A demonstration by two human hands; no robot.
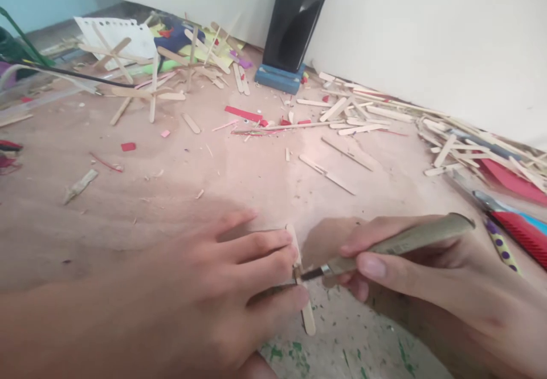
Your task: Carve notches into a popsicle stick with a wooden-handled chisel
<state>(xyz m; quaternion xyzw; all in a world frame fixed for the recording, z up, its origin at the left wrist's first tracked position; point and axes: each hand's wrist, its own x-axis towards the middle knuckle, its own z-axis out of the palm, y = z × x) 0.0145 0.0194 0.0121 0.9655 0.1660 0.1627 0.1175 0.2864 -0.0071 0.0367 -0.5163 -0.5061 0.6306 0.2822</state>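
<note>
A wooden popsicle stick (308,317) lies on the table before me, with a notched spot near its middle. The fingertips of my left hand (239,276) press it down from the left, on both sides of that spot. In my right hand (410,276) is a craft knife (410,236) with a greyish-green handle, gripped like a pen. Its dark blade points left and meets the stick at the notch, between my left fingers. The blade's very tip is hard to make out.
Loose popsicle sticks (359,111) and thin strips are heaped at back right. Glued stick shapes (149,91) stand at back left. A black phone (294,20) leans upright on a blue block (278,78). Red-handled scissors (519,228) lie at right. Paper scraps litter the table (179,191).
</note>
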